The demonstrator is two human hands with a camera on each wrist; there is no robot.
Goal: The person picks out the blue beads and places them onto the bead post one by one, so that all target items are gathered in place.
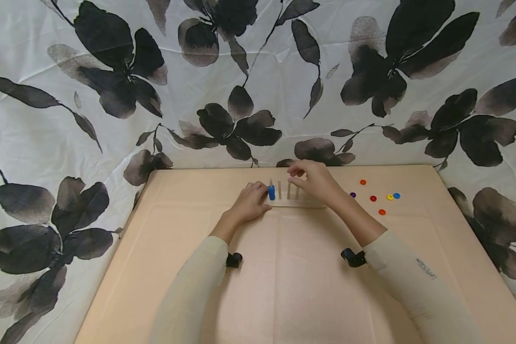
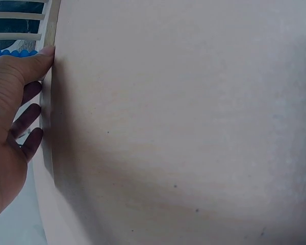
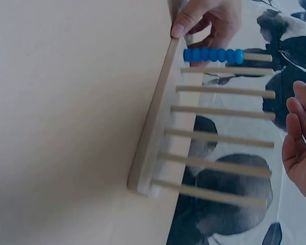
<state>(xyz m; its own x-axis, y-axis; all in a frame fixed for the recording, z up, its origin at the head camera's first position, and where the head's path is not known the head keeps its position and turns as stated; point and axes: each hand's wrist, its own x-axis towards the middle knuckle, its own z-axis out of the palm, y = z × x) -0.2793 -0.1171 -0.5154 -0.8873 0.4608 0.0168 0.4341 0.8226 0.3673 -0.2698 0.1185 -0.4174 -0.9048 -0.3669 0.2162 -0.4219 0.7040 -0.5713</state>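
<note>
A wooden peg rack (image 1: 298,204) with several upright pegs stands at the far side of the table. Blue beads (image 3: 214,55) are stacked on its leftmost peg, with that peg's tip bare above them. My left hand (image 1: 249,201) grips the left end of the rack, the thumb on the front of the base and the fingers behind it. My right hand (image 1: 316,181) is above the pegs, its fingers loosely bent. Between its thumb and fingertips no bead shows. In the right wrist view, those right fingers (image 3: 294,140) are apart from the peg tips.
Loose beads lie right of the rack: orange (image 1: 363,182), purple (image 1: 353,195), red (image 1: 373,198), yellow (image 1: 389,197), blue (image 1: 397,196) and another orange one (image 1: 382,212). A floral cloth (image 1: 258,62) hangs behind the table (image 1: 309,286).
</note>
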